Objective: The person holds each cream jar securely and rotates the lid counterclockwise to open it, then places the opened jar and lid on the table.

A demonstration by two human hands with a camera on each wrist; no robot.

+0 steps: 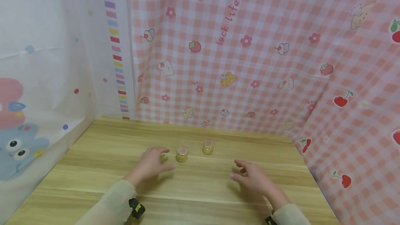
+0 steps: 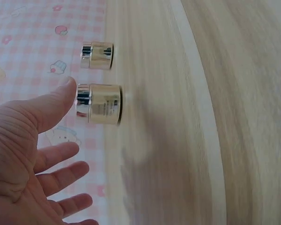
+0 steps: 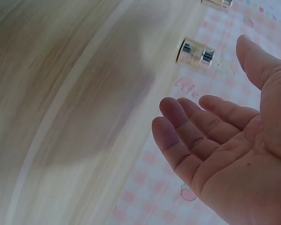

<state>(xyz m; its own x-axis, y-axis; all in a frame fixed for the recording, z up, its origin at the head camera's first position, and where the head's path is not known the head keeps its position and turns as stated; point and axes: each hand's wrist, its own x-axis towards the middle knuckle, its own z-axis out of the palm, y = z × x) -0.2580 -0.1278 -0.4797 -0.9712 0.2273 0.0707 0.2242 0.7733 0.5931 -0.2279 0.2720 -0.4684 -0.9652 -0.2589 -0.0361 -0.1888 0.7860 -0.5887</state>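
Observation:
Two small gold jars with shiny lids stand upright on the wooden table. The left jar (image 1: 182, 154) is just beyond the fingertips of my left hand (image 1: 153, 164), whose thumb and fingers are spread with nothing between them. Farther right and slightly back stands the other jar (image 1: 208, 147). My right hand (image 1: 251, 176) hovers over the table to the right of both jars, fingers loosely bent and palm bare. In the left wrist view, the nearer jar (image 2: 99, 104) shows a printed label beside the thumb. The right wrist view has one jar (image 3: 195, 54) past the fingertips.
The wooden table (image 1: 187, 192) ends at a pink checked cloth (image 1: 237, 61) hanging behind it. Another checked cloth (image 1: 359, 124) hangs along the right side, and a white printed curtain (image 1: 56, 89) along the left. Dark wrist devices (image 1: 136, 208) sit at the sleeves.

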